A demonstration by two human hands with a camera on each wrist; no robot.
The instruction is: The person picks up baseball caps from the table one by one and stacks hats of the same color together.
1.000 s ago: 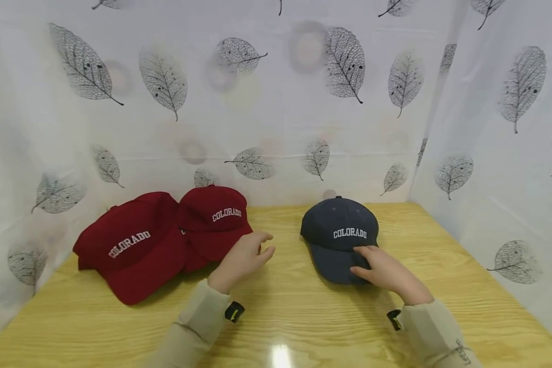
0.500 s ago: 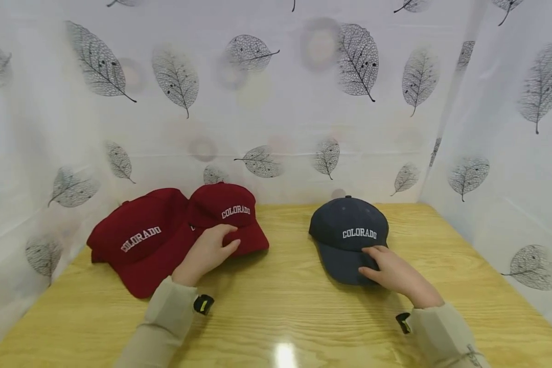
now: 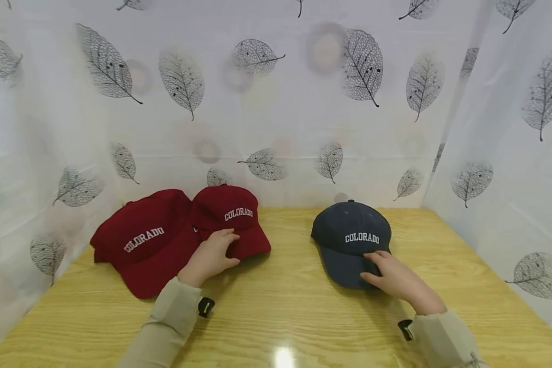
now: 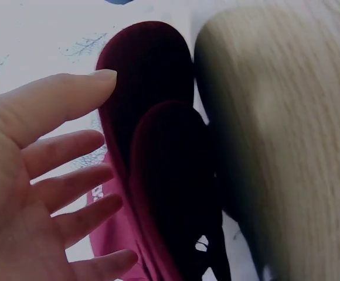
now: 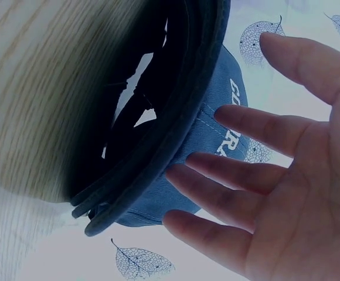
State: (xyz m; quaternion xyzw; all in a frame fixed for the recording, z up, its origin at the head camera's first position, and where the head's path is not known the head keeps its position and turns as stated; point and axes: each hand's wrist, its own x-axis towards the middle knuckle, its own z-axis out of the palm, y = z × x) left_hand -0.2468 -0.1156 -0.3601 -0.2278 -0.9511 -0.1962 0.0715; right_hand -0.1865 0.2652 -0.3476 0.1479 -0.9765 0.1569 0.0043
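A dark blue cap (image 3: 349, 245) with white COLORADO lettering sits on the right side of the wooden table. My right hand (image 3: 402, 278) is at its brim, fingers spread and not gripping. The right wrist view shows several layered brim edges (image 5: 158, 158) beside the fingers. On the left, a large dark red cap (image 3: 142, 240) overlaps a smaller-looking red cap (image 3: 227, 209); both carry the same word. My left hand (image 3: 209, 258) hovers before the second red cap, fingers apart. Two red brims (image 4: 152, 64) show their dark undersides in the left wrist view.
A whitish curtain (image 3: 267, 112) printed with grey leaves stands behind the table and along both sides. Bare wooden tabletop (image 3: 294, 301) lies between the red caps and the blue one.
My left hand has moved left, from beside the second red cap's brim to in front of it. The right hand stays at the blue cap's brim. The head view has shifted slightly.
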